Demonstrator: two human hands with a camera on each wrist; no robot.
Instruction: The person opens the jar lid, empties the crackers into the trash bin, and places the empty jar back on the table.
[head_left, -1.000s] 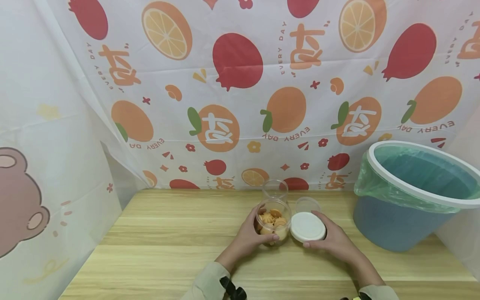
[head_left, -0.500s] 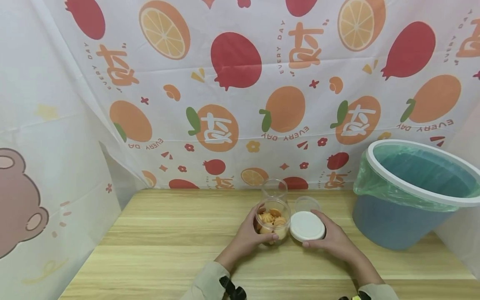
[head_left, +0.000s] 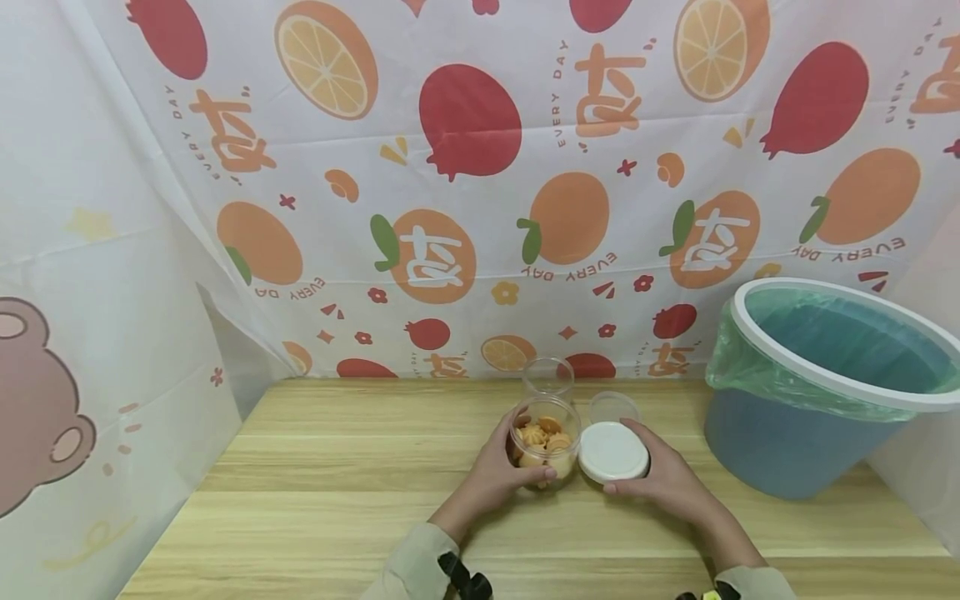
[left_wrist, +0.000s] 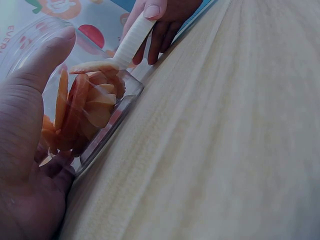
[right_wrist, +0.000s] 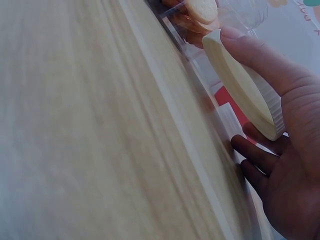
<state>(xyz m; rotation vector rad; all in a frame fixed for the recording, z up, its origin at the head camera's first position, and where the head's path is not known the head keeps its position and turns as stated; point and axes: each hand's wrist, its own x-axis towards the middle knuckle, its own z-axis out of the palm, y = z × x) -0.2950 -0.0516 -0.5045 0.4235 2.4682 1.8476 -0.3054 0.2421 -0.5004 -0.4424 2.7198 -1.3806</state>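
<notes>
A clear plastic jar [head_left: 567, 468] without a lid on it stands on the wooden table, with several golden cookies [head_left: 534, 436] inside. My left hand [head_left: 497, 468] holds its side, thumb at the front near the rim. The left wrist view shows the cookies [left_wrist: 90, 107] through the clear wall, with the jar's base on the tabletop. Just right of the jar, my right hand [head_left: 669, 471] grips a round white lid [head_left: 613, 452] by its edge. In the right wrist view this ribbed lid [right_wrist: 245, 85] is above the table, its underside facing down; whether it touches the jar I cannot tell.
Behind the jar stands another clear container [head_left: 550, 377], and a clear round piece [head_left: 615, 406] lies behind the lid. A blue bin [head_left: 795, 450] with a green liner stands at the right. A fruit-print cloth [head_left: 465, 325] hangs along the table's [head_left: 337, 500] back edge.
</notes>
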